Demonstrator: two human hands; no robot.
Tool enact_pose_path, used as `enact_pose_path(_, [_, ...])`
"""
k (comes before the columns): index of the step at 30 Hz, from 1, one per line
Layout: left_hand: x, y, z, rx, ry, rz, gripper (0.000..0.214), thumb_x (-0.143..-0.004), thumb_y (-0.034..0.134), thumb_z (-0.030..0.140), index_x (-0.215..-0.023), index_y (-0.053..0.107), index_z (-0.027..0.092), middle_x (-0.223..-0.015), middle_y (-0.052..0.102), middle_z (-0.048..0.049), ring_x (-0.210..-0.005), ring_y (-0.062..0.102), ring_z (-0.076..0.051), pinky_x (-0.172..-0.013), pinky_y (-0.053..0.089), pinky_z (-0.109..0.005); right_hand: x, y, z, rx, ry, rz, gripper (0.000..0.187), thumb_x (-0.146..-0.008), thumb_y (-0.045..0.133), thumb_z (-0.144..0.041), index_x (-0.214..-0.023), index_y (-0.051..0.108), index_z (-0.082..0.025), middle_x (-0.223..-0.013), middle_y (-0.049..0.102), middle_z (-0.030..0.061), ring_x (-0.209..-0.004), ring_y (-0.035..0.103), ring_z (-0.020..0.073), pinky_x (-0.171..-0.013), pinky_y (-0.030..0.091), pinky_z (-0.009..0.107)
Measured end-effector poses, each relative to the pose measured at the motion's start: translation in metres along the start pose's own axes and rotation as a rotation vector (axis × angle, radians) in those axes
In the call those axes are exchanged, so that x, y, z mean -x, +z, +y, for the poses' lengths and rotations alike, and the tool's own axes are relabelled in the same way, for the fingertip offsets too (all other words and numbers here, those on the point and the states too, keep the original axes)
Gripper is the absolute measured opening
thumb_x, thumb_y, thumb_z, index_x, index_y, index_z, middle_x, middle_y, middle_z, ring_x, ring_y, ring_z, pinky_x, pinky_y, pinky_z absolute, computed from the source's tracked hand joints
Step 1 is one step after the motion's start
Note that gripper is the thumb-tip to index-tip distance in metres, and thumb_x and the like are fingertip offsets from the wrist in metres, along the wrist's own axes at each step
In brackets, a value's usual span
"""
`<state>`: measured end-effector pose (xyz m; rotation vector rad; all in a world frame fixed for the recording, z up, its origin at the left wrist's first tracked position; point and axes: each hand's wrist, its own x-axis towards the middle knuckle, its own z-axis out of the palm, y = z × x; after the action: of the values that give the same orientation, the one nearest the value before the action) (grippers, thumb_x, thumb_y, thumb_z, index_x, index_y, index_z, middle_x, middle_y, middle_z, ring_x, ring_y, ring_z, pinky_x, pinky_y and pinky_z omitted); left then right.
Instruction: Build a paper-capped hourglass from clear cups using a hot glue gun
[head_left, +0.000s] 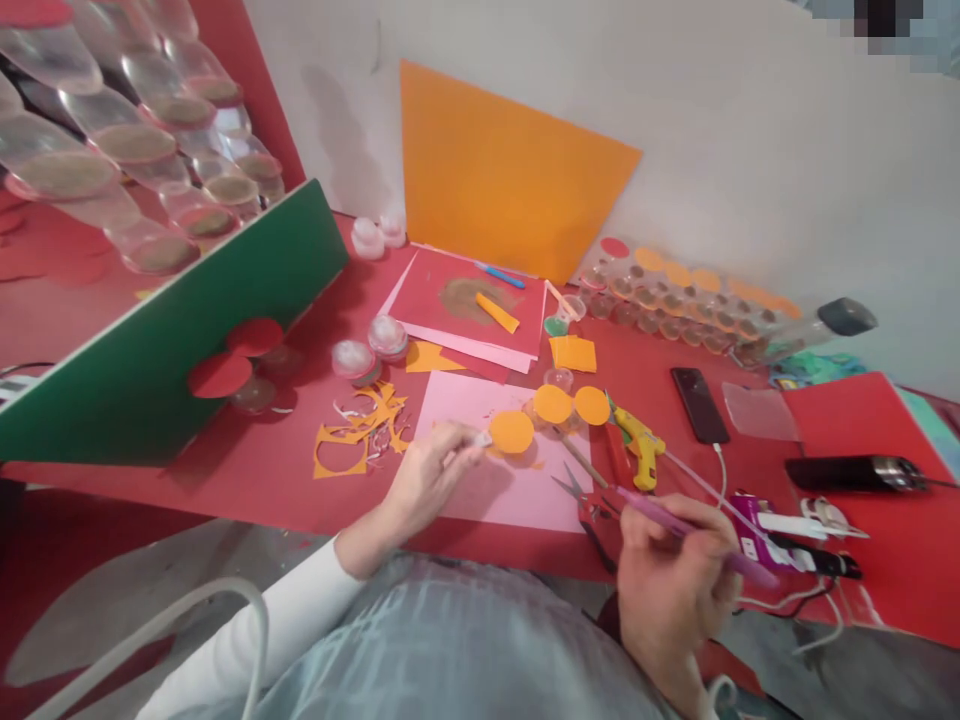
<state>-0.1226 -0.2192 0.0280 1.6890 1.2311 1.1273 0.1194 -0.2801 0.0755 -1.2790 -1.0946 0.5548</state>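
Over the pink sheet (pixel 517 500), my left hand (pixel 437 468) has its thumb and fingers pinched on a small whitish piece (pixel 480 438), too blurred to name. That piece meets the left edge of an orange paper disc (pixel 512 432). Two more discs, a middle orange disc (pixel 553 405) and a right orange disc (pixel 592 406), stand beside it, with small clear cups partly hidden. Lower right, my right hand (pixel 671 580) is closed around a slim purple pen-like tool (pixel 651 508), its tip pointing left. Below that tip lie red-handled scissors (pixel 589 508) and a thin stick (pixel 583 460).
A yellow glue gun (pixel 643 450) and phone (pixel 700 405) lie to the right, cords trailing. Orange paper scraps (pixel 360 430) are left, by an upright green board (pixel 187 320). Behind stand an orange sheet (pixel 502 170) and rows of disc-topped cups (pixel 675 300).
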Motion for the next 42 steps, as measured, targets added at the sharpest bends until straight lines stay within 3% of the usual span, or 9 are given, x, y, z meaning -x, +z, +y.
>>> enact_pose_path(3, [-0.033,0.015,-0.002,0.363,-0.186,0.110,0.036,-0.095,0.054,0.052,-0.091,0.066,0.019,-0.078,0.066,-0.0017,-0.073,0.061,-0.015,-0.070,0.049,-0.027,-0.004,0.021,0.004,-0.074,-0.096,0.050,0.026,-0.101,0.050,-0.045,-0.094,0.061,-0.023,-0.068,0.053,-0.0033,-0.048,0.052,0.0115,-0.045,0.044,0.026])
enact_pose_path(6, [-0.062,0.029,-0.010,0.563,-0.246,0.226,0.037,-0.088,0.061,0.057,-0.085,0.061,0.020,-0.070,0.059,0.0014,-0.066,0.054,-0.012,-0.066,0.046,-0.024,-0.007,0.029,0.010,-0.033,-0.149,-0.012,0.023,-0.099,0.055,-0.044,-0.095,0.063,-0.022,-0.068,0.057,-0.0029,-0.050,0.057,0.0121,-0.048,0.048,0.026])
enact_pose_path(11, [-0.071,0.052,-0.028,0.682,-0.316,0.274,0.037,-0.090,0.060,0.057,-0.085,0.053,0.021,-0.072,0.056,0.0030,-0.062,0.051,-0.011,-0.061,0.043,-0.023,-0.005,0.031,0.026,0.124,-0.040,-0.157,0.012,-0.095,0.063,-0.033,-0.098,0.064,-0.021,-0.070,0.061,-0.0022,-0.053,0.062,0.0125,-0.046,0.049,0.023])
enact_pose_path(17, [-0.063,0.062,-0.038,0.569,-0.268,0.076,0.041,-0.094,0.050,0.062,-0.086,0.052,0.021,-0.074,0.060,0.0013,-0.069,0.057,-0.014,-0.067,0.047,-0.027,-0.007,0.046,0.042,0.212,-0.109,-0.270,0.008,-0.094,0.064,-0.027,-0.100,0.064,-0.022,-0.075,0.064,-0.0018,-0.050,0.064,0.0114,-0.044,0.050,0.021])
enact_pose_path(25, [-0.061,0.063,-0.038,0.536,-0.306,0.056,0.039,-0.094,0.048,0.060,-0.087,0.052,0.022,-0.071,0.064,0.0006,-0.065,0.061,-0.016,-0.065,0.047,-0.028,-0.019,0.063,0.065,0.352,-0.319,-0.407,0.007,-0.094,0.061,-0.022,-0.100,0.062,-0.023,-0.080,0.068,0.0017,-0.061,0.069,0.0155,-0.052,0.057,0.026])
enact_pose_path(29, [-0.061,0.063,-0.038,0.543,-0.298,0.032,0.037,-0.095,0.047,0.059,-0.090,0.050,0.022,-0.068,0.065,0.0010,-0.062,0.063,-0.016,-0.063,0.048,-0.028,-0.024,0.068,0.062,0.382,-0.424,-0.462,0.011,-0.092,0.059,-0.016,-0.099,0.061,-0.024,-0.077,0.067,0.0012,-0.064,0.068,0.0155,-0.058,0.057,0.027])
enact_pose_path(37, [-0.061,0.064,-0.040,0.516,-0.302,0.004,0.033,-0.096,0.045,0.055,-0.093,0.047,0.023,-0.071,0.070,-0.0009,-0.065,0.068,-0.018,-0.066,0.051,-0.028,-0.032,0.076,0.055,0.423,-0.567,-0.499,0.011,-0.091,0.058,-0.013,-0.098,0.060,-0.022,-0.071,0.067,0.0000,-0.057,0.066,0.0147,-0.051,0.055,0.024])
enact_pose_path(42, [-0.060,0.067,-0.044,0.458,-0.291,-0.013,0.028,-0.097,0.043,0.050,-0.095,0.047,0.023,-0.073,0.071,-0.0018,-0.066,0.069,-0.018,-0.065,0.052,-0.028,-0.033,0.074,0.057,0.445,-0.574,-0.517,0.012,-0.092,0.058,-0.014,-0.101,0.060,-0.021,-0.074,0.069,0.0017,-0.062,0.069,0.0164,-0.056,0.058,0.026])
